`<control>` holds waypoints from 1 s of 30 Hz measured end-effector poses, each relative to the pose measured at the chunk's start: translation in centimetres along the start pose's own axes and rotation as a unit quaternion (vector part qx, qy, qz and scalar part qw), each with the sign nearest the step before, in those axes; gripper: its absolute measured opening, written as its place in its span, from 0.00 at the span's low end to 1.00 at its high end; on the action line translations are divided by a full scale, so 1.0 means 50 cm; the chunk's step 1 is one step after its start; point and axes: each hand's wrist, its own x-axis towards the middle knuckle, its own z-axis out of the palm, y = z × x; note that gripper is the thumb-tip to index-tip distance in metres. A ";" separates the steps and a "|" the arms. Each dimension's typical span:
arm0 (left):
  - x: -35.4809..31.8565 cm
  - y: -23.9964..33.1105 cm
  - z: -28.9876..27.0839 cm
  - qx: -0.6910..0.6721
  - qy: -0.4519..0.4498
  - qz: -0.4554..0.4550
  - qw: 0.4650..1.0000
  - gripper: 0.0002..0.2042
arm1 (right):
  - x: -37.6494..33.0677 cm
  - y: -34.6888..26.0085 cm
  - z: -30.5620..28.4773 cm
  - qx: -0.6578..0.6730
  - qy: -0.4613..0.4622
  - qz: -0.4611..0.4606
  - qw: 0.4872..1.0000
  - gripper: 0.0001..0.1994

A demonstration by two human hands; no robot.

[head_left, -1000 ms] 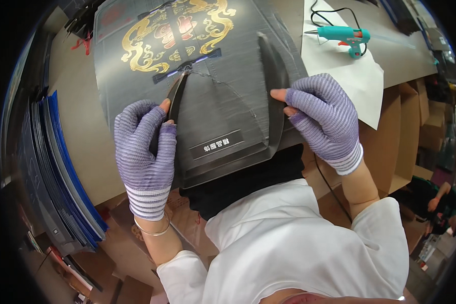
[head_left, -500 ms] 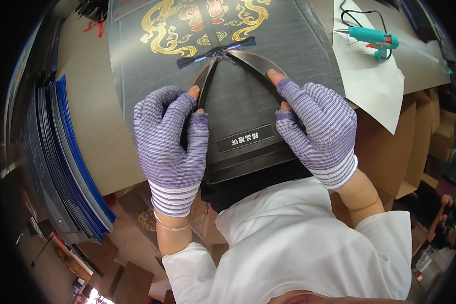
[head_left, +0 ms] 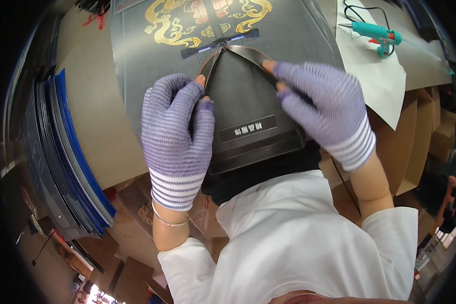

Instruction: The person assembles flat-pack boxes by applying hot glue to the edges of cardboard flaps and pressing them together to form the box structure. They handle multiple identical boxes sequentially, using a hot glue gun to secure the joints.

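A dark grey printed panel [head_left: 309, 43] with gold dragon designs lies on the table in front of me. Two collar-like flaps stand up from it and meet in a point below a dark bow-shaped strip [head_left: 193, 51]. My left hand [head_left: 175, 124], in a purple-striped fingertip-less glove, pinches the left flap [head_left: 212, 67] between thumb and forefinger. The right flap [head_left: 245, 54] is gripped at its outer edge by my right hand [head_left: 329, 104], gloved alike and slightly blurred. Between the hands is a black label [head_left: 248, 128] with white lettering, above the panel's folded near edge.
On a white sheet [head_left: 372, 81] at the far right lies a teal glue gun [head_left: 372, 33] with a black cord. A stack of blue and dark folded sheets [head_left: 68, 152] stands at the left. Cardboard boxes [head_left: 418, 137] are at the right, below the table.
My right hand has moved up and outward along the right flap, its forearm swinging out. My left hand and the panel's near edge have shifted slightly up and right. Both flaps stay held.
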 end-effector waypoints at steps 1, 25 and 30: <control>0.004 0.002 -0.004 0.007 -0.005 0.008 1.000 0.11 | 0.014 0.002 -0.003 -0.010 0.002 0.000 1.000 0.12; 0.015 0.006 0.062 0.011 0.119 0.022 0.993 0.07 | 0.064 0.030 0.063 0.077 0.109 -0.008 0.991 0.10; 0.011 0.007 0.033 0.000 0.093 0.000 0.996 0.08 | 0.051 0.029 0.032 0.021 0.098 -0.019 0.995 0.12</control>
